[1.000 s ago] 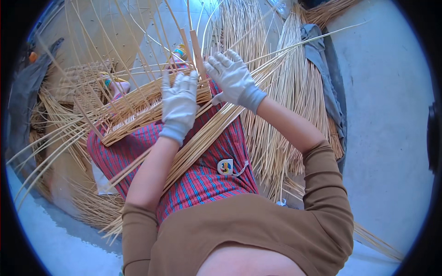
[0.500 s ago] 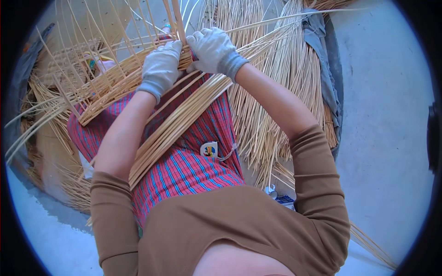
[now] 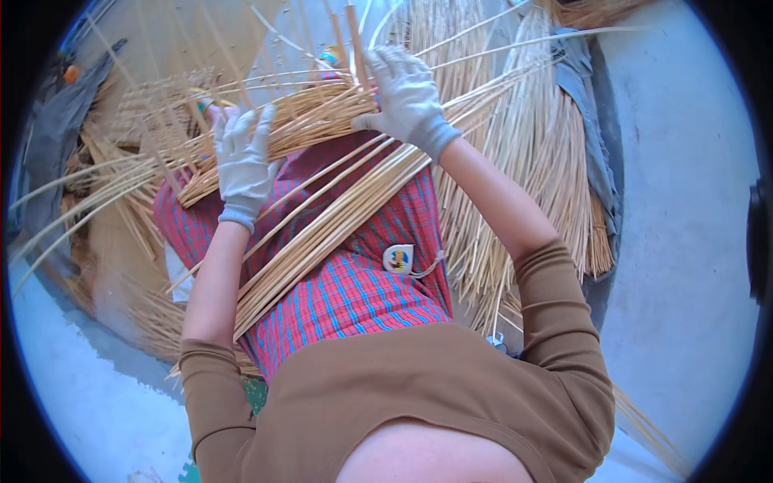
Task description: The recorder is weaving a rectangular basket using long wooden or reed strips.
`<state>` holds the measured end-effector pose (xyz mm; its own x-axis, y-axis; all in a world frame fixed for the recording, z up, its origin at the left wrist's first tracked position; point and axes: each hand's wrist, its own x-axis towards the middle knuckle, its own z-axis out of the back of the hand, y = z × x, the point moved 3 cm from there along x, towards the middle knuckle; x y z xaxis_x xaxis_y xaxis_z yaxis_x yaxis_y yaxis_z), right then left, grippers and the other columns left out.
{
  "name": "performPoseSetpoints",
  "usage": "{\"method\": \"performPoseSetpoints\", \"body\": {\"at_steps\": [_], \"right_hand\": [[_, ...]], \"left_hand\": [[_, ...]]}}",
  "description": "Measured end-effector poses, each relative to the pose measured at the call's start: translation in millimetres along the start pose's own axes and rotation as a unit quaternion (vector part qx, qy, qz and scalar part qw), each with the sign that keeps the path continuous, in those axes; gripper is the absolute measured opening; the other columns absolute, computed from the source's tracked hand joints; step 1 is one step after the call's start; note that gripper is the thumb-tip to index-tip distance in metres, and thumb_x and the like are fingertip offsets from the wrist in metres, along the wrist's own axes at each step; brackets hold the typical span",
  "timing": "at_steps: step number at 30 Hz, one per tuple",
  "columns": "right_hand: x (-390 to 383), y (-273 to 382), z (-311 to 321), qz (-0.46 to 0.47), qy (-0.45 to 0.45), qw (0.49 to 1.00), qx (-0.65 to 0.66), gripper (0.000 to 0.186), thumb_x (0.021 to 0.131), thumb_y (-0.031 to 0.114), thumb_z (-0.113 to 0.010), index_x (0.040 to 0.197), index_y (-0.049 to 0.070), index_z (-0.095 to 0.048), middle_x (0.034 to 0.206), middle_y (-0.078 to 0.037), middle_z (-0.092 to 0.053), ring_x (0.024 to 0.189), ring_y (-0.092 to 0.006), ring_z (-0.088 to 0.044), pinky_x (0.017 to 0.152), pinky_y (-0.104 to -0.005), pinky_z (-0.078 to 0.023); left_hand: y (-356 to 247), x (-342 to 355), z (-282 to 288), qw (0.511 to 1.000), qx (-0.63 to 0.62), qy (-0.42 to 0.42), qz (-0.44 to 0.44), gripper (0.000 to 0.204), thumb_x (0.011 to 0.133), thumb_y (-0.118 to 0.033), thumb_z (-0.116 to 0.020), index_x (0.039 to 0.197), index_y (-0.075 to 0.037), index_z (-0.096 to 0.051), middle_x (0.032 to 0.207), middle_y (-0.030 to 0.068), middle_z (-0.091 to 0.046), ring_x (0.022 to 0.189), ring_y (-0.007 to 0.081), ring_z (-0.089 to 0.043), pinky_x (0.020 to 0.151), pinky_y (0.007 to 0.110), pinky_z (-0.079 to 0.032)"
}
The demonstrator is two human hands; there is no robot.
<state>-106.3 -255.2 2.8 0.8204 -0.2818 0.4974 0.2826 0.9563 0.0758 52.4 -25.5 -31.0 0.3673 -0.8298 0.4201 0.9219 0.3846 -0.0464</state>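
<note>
A partly woven wicker basket side [image 3: 322,121] of tan canes slants across the checked red-and-blue cloth [image 3: 346,294] on my lap, with upright stakes rising from it. My left hand [image 3: 245,169], in a pale work glove, is at the near side of the weave toward its left end, fingers spread and gripping nothing. At the right end my gloved right hand [image 3: 407,97] rests beside two thicker corner stakes [image 3: 358,48]. Its fingers are stretched out, with the thumb apart against the weave. A bundle of loose canes [image 3: 330,237] lies diagonally over my lap.
A large heap of long canes [image 3: 523,177] spreads on the right, edged by grey-blue cloth [image 3: 576,72]. More loose canes [image 3: 153,318] lie at the left, near a woven piece [image 3: 153,113] and dark cloth [image 3: 48,153]. A white round-edged tag [image 3: 398,259] sits on my lap cloth.
My left hand has let go of the weave near the corner and moved left and down along it, fingers spreading. My right hand has stayed by the corner stakes, its fingers straightened.
</note>
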Motion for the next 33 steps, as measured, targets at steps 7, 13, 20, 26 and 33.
{"method": "performPoseSetpoints", "body": {"at_steps": [7, 13, 20, 26, 33], "right_hand": [[-14, 69, -64, 0.067, 0.111, 0.992, 0.010, 0.095, 0.078, 0.069, -0.068, 0.149, 0.009, -0.049, 0.152, -0.015, -0.048, 0.147, -0.0405, -0.033, 0.124, -0.0527, -0.019], [-6, 78, -69, 0.045, 0.100, 0.994, -0.002, 0.090, 0.077, 0.068, -0.069, 0.145, 0.011, -0.053, 0.143, -0.014, -0.056, 0.142, -0.0419, -0.040, 0.123, -0.0580, -0.016], [-1, 83, -73, 0.043, 0.055, 0.997, -0.027, 0.091, 0.075, 0.069, -0.070, 0.141, 0.007, -0.055, 0.136, -0.014, -0.058, 0.133, -0.0389, -0.046, 0.121, -0.0583, -0.020], [2, 85, -78, 0.039, 0.057, 0.996, -0.055, 0.089, 0.073, 0.072, -0.069, 0.135, 0.009, -0.059, 0.120, -0.011, -0.062, 0.121, -0.0340, -0.053, 0.116, -0.0561, -0.026], [13, 88, -71, 0.035, 0.120, 0.989, -0.081, 0.071, 0.076, 0.070, -0.069, 0.120, 0.013, -0.064, 0.109, -0.006, -0.067, 0.109, -0.0290, -0.059, 0.106, -0.0497, -0.033]], "left_hand": [[1, -6, -19, 0.997, -0.049, 0.056, -0.022, 0.076, 0.082, -0.035, -0.077, 0.150, -0.016, -0.048, 0.131, 0.0089, -0.060, 0.128, 0.0278, -0.054, 0.117, 0.050, -0.034], [2, -10, -34, 0.999, 0.006, 0.039, 0.010, 0.071, 0.086, -0.036, -0.072, 0.150, -0.016, -0.048, 0.126, 0.0070, -0.064, 0.123, 0.0243, -0.058, 0.115, 0.049, -0.034], [3, -1, -28, 0.998, -0.019, 0.052, 0.015, 0.071, 0.084, -0.031, -0.072, 0.149, -0.012, -0.050, 0.120, 0.0073, -0.066, 0.110, 0.0259, -0.064, 0.094, 0.042, -0.048], [5, 4, -32, 0.995, -0.025, 0.089, 0.031, 0.069, 0.085, -0.028, -0.072, 0.149, -0.014, -0.050, 0.126, 0.0097, -0.066, 0.109, 0.0283, -0.065, 0.092, 0.043, -0.051], [7, 1, -36, 0.998, -0.012, 0.051, 0.029, 0.068, 0.087, -0.032, -0.071, 0.149, -0.012, -0.050, 0.125, 0.0082, -0.065, 0.111, 0.0270, -0.063, 0.094, 0.044, -0.048]]}}
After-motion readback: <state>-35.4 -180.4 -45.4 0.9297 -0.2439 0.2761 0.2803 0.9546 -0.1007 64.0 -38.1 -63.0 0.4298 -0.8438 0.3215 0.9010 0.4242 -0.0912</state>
